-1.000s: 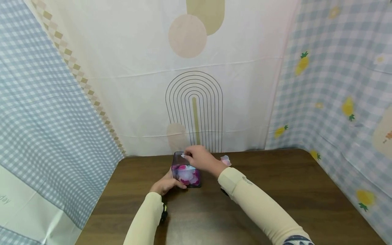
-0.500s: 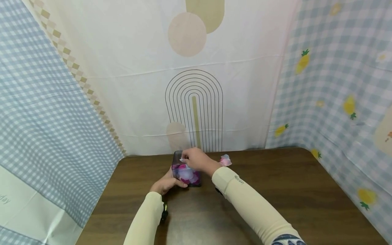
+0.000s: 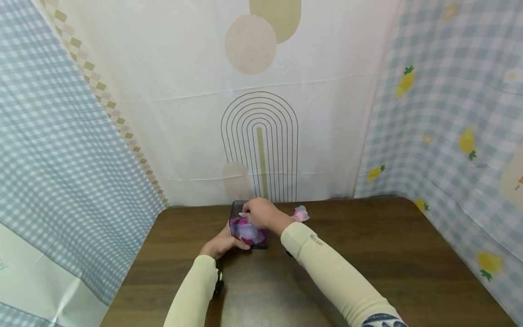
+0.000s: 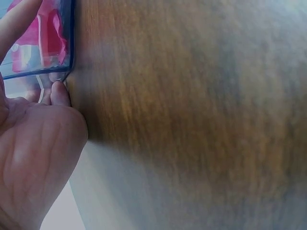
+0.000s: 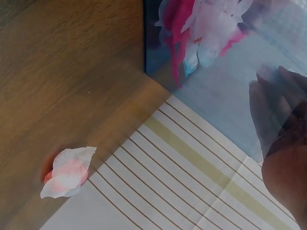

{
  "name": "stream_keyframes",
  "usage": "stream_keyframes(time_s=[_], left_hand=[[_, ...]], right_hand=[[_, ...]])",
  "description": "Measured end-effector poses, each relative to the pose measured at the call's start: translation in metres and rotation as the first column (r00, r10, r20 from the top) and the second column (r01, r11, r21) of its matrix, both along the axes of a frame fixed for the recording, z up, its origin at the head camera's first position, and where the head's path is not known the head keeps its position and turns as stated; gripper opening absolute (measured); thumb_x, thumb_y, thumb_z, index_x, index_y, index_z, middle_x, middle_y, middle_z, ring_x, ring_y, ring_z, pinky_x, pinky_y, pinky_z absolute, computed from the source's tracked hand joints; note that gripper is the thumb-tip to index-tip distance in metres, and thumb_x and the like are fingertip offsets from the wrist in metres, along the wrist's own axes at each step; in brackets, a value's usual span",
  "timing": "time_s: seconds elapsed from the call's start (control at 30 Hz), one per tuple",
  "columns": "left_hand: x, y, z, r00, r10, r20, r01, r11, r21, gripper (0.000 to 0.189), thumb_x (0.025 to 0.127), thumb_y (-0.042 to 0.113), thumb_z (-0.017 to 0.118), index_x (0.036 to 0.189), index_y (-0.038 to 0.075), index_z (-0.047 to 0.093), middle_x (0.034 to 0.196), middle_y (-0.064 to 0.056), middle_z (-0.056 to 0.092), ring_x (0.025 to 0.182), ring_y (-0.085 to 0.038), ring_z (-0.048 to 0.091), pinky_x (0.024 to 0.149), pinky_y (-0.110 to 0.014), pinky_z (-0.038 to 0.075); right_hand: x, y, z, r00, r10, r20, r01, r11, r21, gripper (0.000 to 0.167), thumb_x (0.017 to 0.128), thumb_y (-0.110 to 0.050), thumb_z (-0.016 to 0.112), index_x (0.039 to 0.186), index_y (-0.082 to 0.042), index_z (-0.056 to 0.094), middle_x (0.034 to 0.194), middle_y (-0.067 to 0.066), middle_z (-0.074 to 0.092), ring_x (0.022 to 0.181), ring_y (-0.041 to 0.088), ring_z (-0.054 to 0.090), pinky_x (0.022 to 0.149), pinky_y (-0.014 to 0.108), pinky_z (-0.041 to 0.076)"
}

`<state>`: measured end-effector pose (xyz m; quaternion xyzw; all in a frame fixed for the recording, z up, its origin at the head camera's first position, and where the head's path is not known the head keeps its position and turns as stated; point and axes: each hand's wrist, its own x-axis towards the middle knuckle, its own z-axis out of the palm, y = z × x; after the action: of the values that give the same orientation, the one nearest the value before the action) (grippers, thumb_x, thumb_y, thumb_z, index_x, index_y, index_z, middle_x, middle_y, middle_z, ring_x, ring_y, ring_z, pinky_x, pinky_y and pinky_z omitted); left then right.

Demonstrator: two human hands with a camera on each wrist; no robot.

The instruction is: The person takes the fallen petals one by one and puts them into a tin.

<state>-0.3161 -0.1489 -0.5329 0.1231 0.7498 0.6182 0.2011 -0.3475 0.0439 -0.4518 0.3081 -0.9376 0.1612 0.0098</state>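
A clear, dark-tinted box (image 3: 237, 210) stands near the table's far edge, holding pink, magenta and white artificial flower petals (image 3: 250, 232). My left hand (image 3: 222, 246) grips its near left corner, thumb along the front; in the left wrist view the palm (image 4: 36, 148) lies beside the box wall. Over the opening, my right hand (image 3: 263, 213) pinches a pale petal (image 3: 244, 215) whose tip pokes out past the fingers. Through the tinted wall, the right wrist view shows the right hand's fingers (image 5: 276, 105) and the petals hanging in the box.
One loose pink-and-white petal piece (image 3: 301, 213) lies on the brown wooden table (image 3: 367, 263), right of the box by the far edge. Behind the table hangs a pale cloth (image 3: 196, 150) with arch lines; checked cloths (image 3: 441, 113) flank both sides.
My right hand has moved slightly down and left over the box, still with the pale petal in its pinch. The left hand keeps its hold on the box.
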Motion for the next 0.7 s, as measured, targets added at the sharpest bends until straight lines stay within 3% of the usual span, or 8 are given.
stream_keyframes(time_s=[0.23, 0.53, 0.7], left_hand=[[-0.0014, -0.0001, -0.0022, 1.000, 0.003, 0.003, -0.003, 1.000, -0.005, 0.102, 0.074, -0.009, 0.088, 0.156, 0.017, 0.033, 0.152, -0.013, 0.060, 0.129, -0.020, 0.061, 0.118, -0.039, 0.045], [-0.0014, -0.0006, -0.0018, 1.000, -0.012, -0.002, 0.012, 1.000, -0.001, 0.097, 0.075, -0.008, 0.088, 0.154, 0.016, 0.038, 0.150, -0.013, 0.061, 0.126, -0.019, 0.062, 0.112, -0.032, 0.048], [-0.0013, -0.0015, -0.0004, 1.000, -0.007, 0.006, 0.007, 1.000, -0.016, 0.099, 0.075, -0.007, 0.088, 0.156, 0.015, 0.035, 0.150, -0.014, 0.061, 0.127, -0.020, 0.062, 0.117, -0.037, 0.046]], right_hand=[[0.0015, 0.0010, 0.0021, 1.000, 0.009, -0.005, -0.009, 1.000, 0.012, 0.023, 0.107, -0.024, 0.064, 0.115, -0.013, 0.081, 0.110, 0.002, 0.082, 0.103, 0.020, 0.074, 0.094, 0.037, 0.060], [0.0025, 0.0018, 0.0015, 1.000, 0.001, -0.009, -0.001, 1.000, -0.002, 0.022, 0.105, -0.027, 0.066, 0.117, -0.014, 0.080, 0.116, 0.002, 0.081, 0.113, 0.023, 0.074, 0.103, 0.041, 0.058], [0.0035, 0.0022, 0.0034, 1.000, 0.004, -0.001, -0.004, 1.000, -0.011, 0.022, 0.105, -0.026, 0.066, 0.118, -0.014, 0.080, 0.119, 0.003, 0.081, 0.117, 0.024, 0.073, 0.106, 0.042, 0.057]])
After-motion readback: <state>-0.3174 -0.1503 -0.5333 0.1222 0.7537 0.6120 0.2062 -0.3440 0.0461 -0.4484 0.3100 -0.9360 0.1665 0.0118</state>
